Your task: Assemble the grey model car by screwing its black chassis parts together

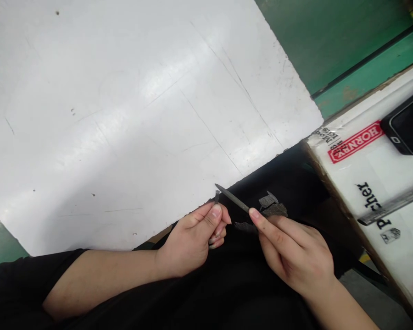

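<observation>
My left hand is closed near the lower edge of the white tabletop. Its thumb and fingers pinch a small, dark flat piece that sticks up past the thumb; the rest of it is hidden by the fingers. In my right hand is a slim grey file with a pointed tip, and the index finger lies along it. The file's tip is just above and beside the small piece; whether they touch I cannot tell. The file's other end is hidden in the palm.
A scratched white tabletop fills the upper left. Torn grey scraps lie on the dark cloth beyond my right hand. On the right, a black phone rests on a white surface with HORNBY lettering.
</observation>
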Demonstrator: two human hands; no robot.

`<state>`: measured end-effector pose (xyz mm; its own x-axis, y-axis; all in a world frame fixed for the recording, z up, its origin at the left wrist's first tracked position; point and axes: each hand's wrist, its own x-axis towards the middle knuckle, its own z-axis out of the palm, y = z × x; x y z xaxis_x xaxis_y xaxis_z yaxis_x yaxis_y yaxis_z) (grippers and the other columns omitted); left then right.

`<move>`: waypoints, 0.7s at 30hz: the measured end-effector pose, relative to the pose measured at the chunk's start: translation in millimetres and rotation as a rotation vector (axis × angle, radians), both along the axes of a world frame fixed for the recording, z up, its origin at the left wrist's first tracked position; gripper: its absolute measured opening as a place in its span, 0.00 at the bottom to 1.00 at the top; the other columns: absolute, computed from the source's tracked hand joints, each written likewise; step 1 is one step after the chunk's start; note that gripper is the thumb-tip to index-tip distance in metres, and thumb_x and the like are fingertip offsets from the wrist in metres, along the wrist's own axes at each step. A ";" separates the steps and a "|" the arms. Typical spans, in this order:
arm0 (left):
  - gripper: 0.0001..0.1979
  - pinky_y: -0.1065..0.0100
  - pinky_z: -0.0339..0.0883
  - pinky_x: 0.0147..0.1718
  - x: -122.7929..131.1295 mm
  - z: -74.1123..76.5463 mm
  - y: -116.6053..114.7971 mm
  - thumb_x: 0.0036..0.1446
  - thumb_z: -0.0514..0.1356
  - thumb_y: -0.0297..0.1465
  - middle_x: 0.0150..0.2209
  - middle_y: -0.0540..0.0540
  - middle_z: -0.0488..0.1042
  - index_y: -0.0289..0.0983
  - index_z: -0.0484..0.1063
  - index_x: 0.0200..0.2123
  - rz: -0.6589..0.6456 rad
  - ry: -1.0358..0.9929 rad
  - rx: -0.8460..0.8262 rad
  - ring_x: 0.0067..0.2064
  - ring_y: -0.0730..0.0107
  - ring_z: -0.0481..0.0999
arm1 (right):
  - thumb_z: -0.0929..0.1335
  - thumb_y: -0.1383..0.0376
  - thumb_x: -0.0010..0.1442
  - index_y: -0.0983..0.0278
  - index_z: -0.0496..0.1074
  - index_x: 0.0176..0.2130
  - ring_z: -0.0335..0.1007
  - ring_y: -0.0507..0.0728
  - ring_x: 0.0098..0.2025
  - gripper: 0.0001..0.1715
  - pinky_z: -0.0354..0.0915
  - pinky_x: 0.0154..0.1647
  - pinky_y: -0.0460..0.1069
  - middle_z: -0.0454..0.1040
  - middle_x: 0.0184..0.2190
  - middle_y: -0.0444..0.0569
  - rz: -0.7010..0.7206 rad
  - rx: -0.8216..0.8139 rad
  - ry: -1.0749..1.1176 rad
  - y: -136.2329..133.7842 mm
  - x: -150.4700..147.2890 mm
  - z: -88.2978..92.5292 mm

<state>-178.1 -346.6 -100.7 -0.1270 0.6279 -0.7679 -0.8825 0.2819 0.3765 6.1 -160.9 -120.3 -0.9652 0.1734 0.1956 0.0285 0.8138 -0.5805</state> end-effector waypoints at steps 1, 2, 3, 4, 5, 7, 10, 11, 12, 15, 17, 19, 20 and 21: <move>0.31 0.65 0.62 0.34 0.0 0.1 0.0 0.71 0.75 0.61 0.29 0.54 0.65 0.38 0.79 0.40 -0.001 0.002 -0.002 0.32 0.72 0.63 | 0.73 0.83 0.76 0.63 0.67 0.87 0.77 0.54 0.35 0.50 0.74 0.38 0.50 0.81 0.39 0.46 0.001 0.002 0.000 0.5 -0.5 -0.5; 0.31 0.65 0.62 0.34 -0.1 0.3 0.0 0.71 0.75 0.61 0.29 0.54 0.65 0.38 0.79 0.40 0.001 0.005 -0.003 0.32 0.72 0.64 | 0.73 0.83 0.76 0.62 0.67 0.87 0.77 0.54 0.35 0.50 0.74 0.38 0.50 0.81 0.39 0.46 0.003 -0.002 0.006 0.6 -1.4 -1.2; 0.31 0.65 0.62 0.34 -0.3 0.6 0.0 0.71 0.74 0.61 0.29 0.54 0.65 0.38 0.78 0.40 0.003 0.005 -0.005 0.32 0.72 0.64 | 0.73 0.83 0.76 0.62 0.67 0.87 0.78 0.54 0.36 0.50 0.74 0.38 0.50 0.81 0.40 0.46 0.002 -0.011 0.018 0.4 -2.2 -1.9; 0.31 0.65 0.62 0.34 -0.5 1.0 0.0 0.71 0.74 0.61 0.29 0.54 0.65 0.38 0.78 0.40 0.004 0.003 -0.005 0.32 0.72 0.64 | 0.73 0.83 0.76 0.62 0.68 0.87 0.79 0.55 0.37 0.49 0.75 0.39 0.50 0.82 0.40 0.47 -0.003 -0.022 0.038 0.0 -2.8 -2.9; 0.30 0.65 0.62 0.34 -0.7 1.3 0.1 0.71 0.74 0.61 0.29 0.54 0.65 0.38 0.78 0.40 0.002 -0.002 -0.005 0.32 0.72 0.64 | 0.73 0.83 0.75 0.63 0.68 0.87 0.80 0.55 0.37 0.49 0.76 0.40 0.50 0.82 0.40 0.47 -0.007 -0.038 0.060 -0.3 -3.1 -4.0; 0.30 0.65 0.62 0.34 -1.2 1.7 0.2 0.72 0.74 0.60 0.29 0.54 0.66 0.38 0.79 0.40 -0.004 -0.012 -0.003 0.32 0.72 0.64 | 0.73 0.83 0.75 0.64 0.69 0.86 0.80 0.55 0.38 0.48 0.77 0.41 0.51 0.82 0.40 0.48 -0.011 -0.066 0.088 -0.6 -2.9 -6.8; 0.30 0.65 0.61 0.34 -1.6 1.5 0.2 0.72 0.74 0.60 0.29 0.55 0.65 0.38 0.79 0.40 -0.006 -0.015 0.004 0.31 0.72 0.63 | 0.73 0.83 0.75 0.62 0.68 0.87 0.81 0.56 0.38 0.49 0.78 0.41 0.51 0.83 0.40 0.48 0.012 -0.085 0.059 0.4 -3.4 -10.8; 0.30 0.65 0.61 0.34 -1.7 1.3 0.2 0.73 0.74 0.60 0.29 0.55 0.65 0.38 0.79 0.40 -0.005 -0.012 0.005 0.31 0.72 0.63 | 0.73 0.83 0.76 0.61 0.67 0.87 0.82 0.56 0.38 0.50 0.78 0.40 0.51 0.83 0.40 0.48 0.022 -0.087 0.049 1.0 -4.2 -11.8; 0.29 0.65 0.61 0.33 -1.7 1.1 0.2 0.73 0.74 0.60 0.29 0.55 0.65 0.38 0.79 0.40 -0.004 -0.010 0.007 0.31 0.72 0.62 | 0.73 0.83 0.76 0.60 0.65 0.88 0.82 0.56 0.38 0.51 0.79 0.40 0.51 0.83 0.40 0.47 0.030 -0.090 0.043 1.6 -5.2 -12.5; 0.29 0.65 0.61 0.34 -1.6 0.6 0.3 0.74 0.73 0.59 0.29 0.55 0.65 0.38 0.79 0.41 -0.005 -0.008 0.011 0.31 0.72 0.62 | 0.72 0.82 0.78 0.56 0.63 0.89 0.82 0.56 0.38 0.52 0.79 0.40 0.51 0.84 0.40 0.46 0.040 -0.100 0.035 3.9 -7.4 -13.2; 0.29 0.65 0.61 0.33 -1.4 0.5 0.5 0.73 0.74 0.60 0.29 0.55 0.65 0.38 0.79 0.40 -0.005 -0.010 0.014 0.31 0.73 0.61 | 0.72 0.82 0.78 0.56 0.64 0.89 0.82 0.55 0.38 0.52 0.78 0.39 0.50 0.83 0.40 0.46 0.029 -0.103 0.034 5.3 -8.0 -12.7; 0.30 0.65 0.60 0.33 -1.4 0.5 0.7 0.73 0.74 0.60 0.29 0.55 0.64 0.38 0.78 0.40 -0.007 -0.014 0.018 0.30 0.73 0.61 | 0.72 0.83 0.77 0.56 0.64 0.89 0.82 0.55 0.38 0.52 0.77 0.39 0.50 0.83 0.40 0.46 0.021 -0.105 0.036 6.1 -9.5 -11.3; 0.30 0.65 0.60 0.33 -1.5 0.6 0.7 0.73 0.74 0.60 0.29 0.55 0.64 0.38 0.78 0.40 -0.007 -0.015 0.019 0.30 0.73 0.61 | 0.72 0.84 0.77 0.56 0.63 0.89 0.82 0.55 0.38 0.53 0.77 0.39 0.50 0.83 0.40 0.46 0.026 -0.108 0.032 6.3 -10.9 -10.4; 0.29 0.65 0.60 0.33 -1.6 0.7 0.7 0.73 0.74 0.60 0.29 0.55 0.64 0.38 0.78 0.40 -0.006 -0.015 0.018 0.30 0.73 0.61 | 0.72 0.83 0.77 0.56 0.62 0.89 0.81 0.55 0.37 0.53 0.77 0.38 0.50 0.82 0.39 0.45 0.037 -0.110 0.025 6.5 -12.7 -9.4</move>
